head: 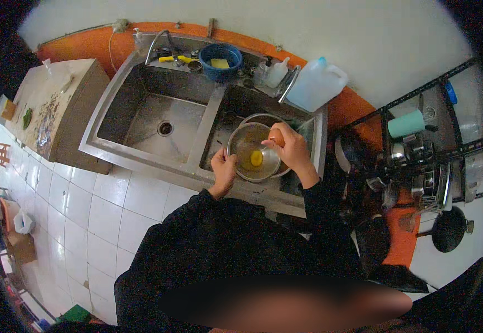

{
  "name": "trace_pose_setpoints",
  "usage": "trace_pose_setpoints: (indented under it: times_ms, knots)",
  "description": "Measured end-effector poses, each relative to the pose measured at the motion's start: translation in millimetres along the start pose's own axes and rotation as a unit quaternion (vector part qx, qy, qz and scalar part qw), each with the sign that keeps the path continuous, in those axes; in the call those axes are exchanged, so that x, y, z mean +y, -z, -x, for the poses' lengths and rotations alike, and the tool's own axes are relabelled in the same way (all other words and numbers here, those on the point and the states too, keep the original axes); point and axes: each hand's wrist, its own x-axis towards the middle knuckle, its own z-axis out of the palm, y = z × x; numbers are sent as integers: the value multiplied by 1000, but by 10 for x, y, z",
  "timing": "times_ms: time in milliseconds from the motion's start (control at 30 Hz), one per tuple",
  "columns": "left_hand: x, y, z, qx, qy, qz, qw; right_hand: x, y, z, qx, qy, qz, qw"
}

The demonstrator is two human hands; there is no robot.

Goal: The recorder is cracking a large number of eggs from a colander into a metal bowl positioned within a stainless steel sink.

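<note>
A round metal bowl [245,141] with a yellow egg yolk [257,158] in it is held over the right sink basin. My left hand [223,168] grips its left rim. Above the bowl's right side, my right hand [293,152] holds a brown egg [276,136] between thumb and fingers; whether its shell is cracked cannot be told. Beneath and behind the bowl, partly hidden by it, another round metal vessel [266,117] shows in the basin.
Left of the basin divider is a second sink basin [175,125]. Along the back ledge stand a faucet [154,43], a blue basin [220,73] with a yellow sponge, bottles and a large plastic jug [318,85]. Racks with cookware [416,154] are at right.
</note>
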Motion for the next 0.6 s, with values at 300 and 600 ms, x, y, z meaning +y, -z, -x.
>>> trace_pose_setpoints:
  times_ms: [300,600]
  knots:
    - [-88,-15,-48,-1,10,34,999,504,388,578,68,-324,-394,858]
    - [-122,329,-240,-43,-168,-222,959,1563,796,2910,156,-536,65,827]
